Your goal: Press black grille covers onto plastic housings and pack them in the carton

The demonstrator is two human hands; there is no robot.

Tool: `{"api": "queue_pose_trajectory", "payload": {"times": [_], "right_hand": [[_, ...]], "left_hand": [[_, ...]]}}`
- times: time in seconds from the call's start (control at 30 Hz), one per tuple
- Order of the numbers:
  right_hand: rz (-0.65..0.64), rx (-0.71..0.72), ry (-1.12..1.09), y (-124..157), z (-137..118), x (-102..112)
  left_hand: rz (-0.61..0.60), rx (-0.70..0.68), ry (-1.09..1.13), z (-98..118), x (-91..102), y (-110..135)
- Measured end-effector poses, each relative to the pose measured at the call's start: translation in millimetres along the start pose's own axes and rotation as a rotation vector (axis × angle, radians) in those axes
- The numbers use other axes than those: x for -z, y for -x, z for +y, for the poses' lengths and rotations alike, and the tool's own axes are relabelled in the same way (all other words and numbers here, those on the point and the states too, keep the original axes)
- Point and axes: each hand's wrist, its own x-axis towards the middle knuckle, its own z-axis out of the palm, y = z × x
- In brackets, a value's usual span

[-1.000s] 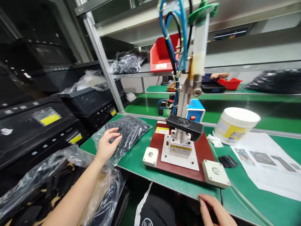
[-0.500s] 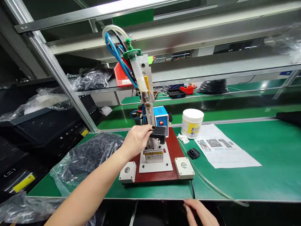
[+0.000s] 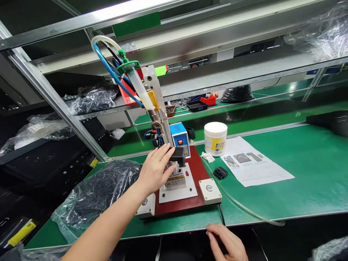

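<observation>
My left hand [image 3: 154, 168] rests with its fingers stretched out and thumb apart against a black ribbed part [image 3: 178, 155] on a small press-like machine. Fingertips touch the left end of that part, which sits on a metal fixture above a warning label [image 3: 175, 181]. Over the hand leans a clear syringe [image 3: 141, 87] with a green cap, clamped to the metal column. At the table's front edge is my right hand [image 3: 227, 242], thumb and fingers curled together. Whatever it may pinch is too small to make out.
White button boxes [image 3: 210, 191] flank the red base [image 3: 174, 206]. To the right are a black clip-like part [image 3: 220, 173], a white tub [image 3: 215, 139], a printed sheet [image 3: 258, 168] and a clear tube [image 3: 244, 209]. A plastic bag of black rings [image 3: 100, 192] lies left.
My left hand has gone from pinching at the black ribbed part's left end to lying with straightened fingers against it. The right hand stays low at the table edge. The camera view has shifted.
</observation>
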Motion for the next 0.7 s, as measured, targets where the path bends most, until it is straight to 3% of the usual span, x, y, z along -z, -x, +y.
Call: {"api": "queue_pose_trajectory", "payload": {"times": [0.07, 0.17, 0.3, 0.37, 0.5, 0.7], "right_hand": [[0.033, 0.028, 0.023, -4.5, 2.5, 5.1], [0.072, 0.062, 0.159, -16.8, 12.8, 14.2], [-0.051, 0.061, 0.419, -38.6, 27.6, 17.1], [-0.133, 0.065, 0.484, -47.4, 30.0, 14.2], [-0.214, 0.029, 0.547, -56.9, 23.2, 10.9], [-0.406, 0.098, 0.65, -68.4, 9.1, 14.0]], "left_hand": [[0.14, 0.071, 0.078, 3.7, 2.3, 19.7], [0.287, 0.213, 0.112, 12.4, 4.3, 74.9], [0.077, 0.208, 0.062, 20.1, -0.9, 159.3], [0.003, 0.176, 0.027, 21.3, -4.8, 186.4], [0.005, 0.204, -0.039, 23.0, -11.3, 200.7], [0.057, 0.312, -0.103, 25.5, -15.5, 182.7]]}}
